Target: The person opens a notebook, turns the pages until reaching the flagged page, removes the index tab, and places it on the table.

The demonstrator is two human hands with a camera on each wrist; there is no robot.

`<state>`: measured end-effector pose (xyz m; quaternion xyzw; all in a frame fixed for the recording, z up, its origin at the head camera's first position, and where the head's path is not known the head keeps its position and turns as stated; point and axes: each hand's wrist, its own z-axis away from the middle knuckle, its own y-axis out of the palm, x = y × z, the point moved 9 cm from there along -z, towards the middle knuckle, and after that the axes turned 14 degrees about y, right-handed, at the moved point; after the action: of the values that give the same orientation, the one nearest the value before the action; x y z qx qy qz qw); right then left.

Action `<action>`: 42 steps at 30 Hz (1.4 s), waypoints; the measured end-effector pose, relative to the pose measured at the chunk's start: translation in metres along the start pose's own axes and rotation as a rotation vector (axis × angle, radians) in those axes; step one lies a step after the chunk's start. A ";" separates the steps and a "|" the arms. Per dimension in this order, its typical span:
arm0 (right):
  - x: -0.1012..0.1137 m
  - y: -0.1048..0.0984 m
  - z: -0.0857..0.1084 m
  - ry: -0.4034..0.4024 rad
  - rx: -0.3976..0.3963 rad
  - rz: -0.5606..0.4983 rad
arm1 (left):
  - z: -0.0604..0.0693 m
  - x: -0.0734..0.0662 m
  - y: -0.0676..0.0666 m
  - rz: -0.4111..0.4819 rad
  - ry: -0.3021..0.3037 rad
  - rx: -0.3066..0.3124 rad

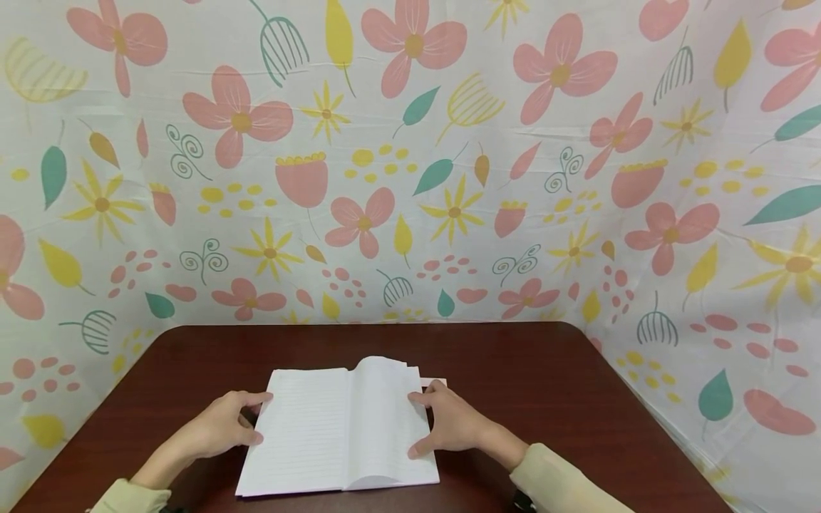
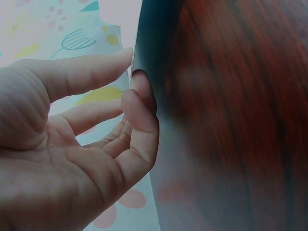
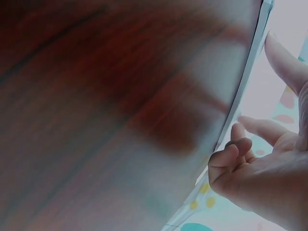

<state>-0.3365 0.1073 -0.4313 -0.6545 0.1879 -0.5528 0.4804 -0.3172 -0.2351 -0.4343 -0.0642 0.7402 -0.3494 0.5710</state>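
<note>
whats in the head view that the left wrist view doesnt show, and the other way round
Only the head view shows the right hand, the open pages of the notebook, the pale sleeves and the table's far edge. Only the left wrist view shows the palm side of the left hand. Both share the left hand, the notebook's edge, the dark table and the flowered cloth.

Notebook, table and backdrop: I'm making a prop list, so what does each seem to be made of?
Notebook: matt white paper; thin ruled lines show, and one side's leaves bow upward.
Table: wood or wood-look laminate, glossy red-brown; the wrist views show dark grain streaks and reflections.
Backdrop: probably thin fabric, possibly plastic sheeting; it has creases and printed flowers.
</note>
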 end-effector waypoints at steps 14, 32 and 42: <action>0.002 0.004 -0.009 0.064 0.011 -0.024 | 0.000 -0.001 0.000 -0.015 -0.010 -0.008; 0.001 -0.013 -0.013 0.056 -0.002 -0.344 | -0.001 0.001 -0.001 -0.026 -0.014 0.003; 0.004 -0.014 -0.012 0.079 -0.010 -0.432 | 0.000 -0.001 -0.001 -0.020 -0.011 0.003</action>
<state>-0.3502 0.1055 -0.4177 -0.6598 0.0647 -0.6671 0.3398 -0.3176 -0.2353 -0.4331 -0.0726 0.7358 -0.3557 0.5717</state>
